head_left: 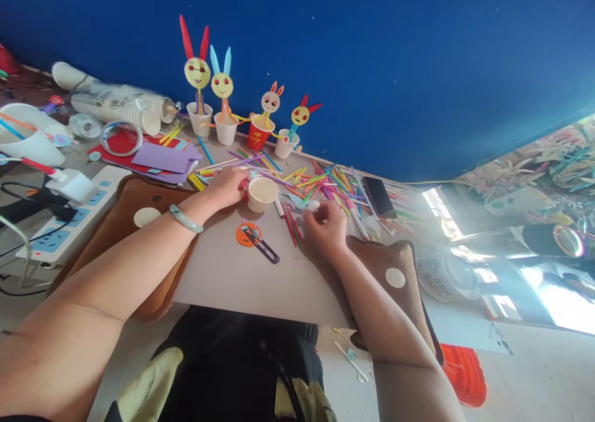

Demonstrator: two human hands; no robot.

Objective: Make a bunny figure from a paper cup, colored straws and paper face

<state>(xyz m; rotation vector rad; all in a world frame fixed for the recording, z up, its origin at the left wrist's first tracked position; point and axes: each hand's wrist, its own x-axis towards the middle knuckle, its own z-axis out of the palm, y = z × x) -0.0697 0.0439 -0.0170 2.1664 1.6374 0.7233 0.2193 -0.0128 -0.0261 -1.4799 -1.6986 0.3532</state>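
Observation:
A white paper cup [263, 195] stands upright in front of me, its opening facing up. My left hand [229, 186] is closed at the cup's left side, with fingertips on its wall. Over the loose sticks to the right, my right hand [328, 225] is closed in a pinch around a small white piece [312, 206] whose kind I cannot make out. Between the hands, thread snips [264, 245] lie partly over an orange disc [245, 235] with dark marks.
Several rabbit-faced figures in cups, one a red cup [261, 132], line the blue wall. Coloured sticks [320, 180] are scattered beyond my hands. A phone [380, 197] lies right; a power strip [74, 217] and purple paper [165, 157] lie left. Brown cushions [388, 254] flank the work area.

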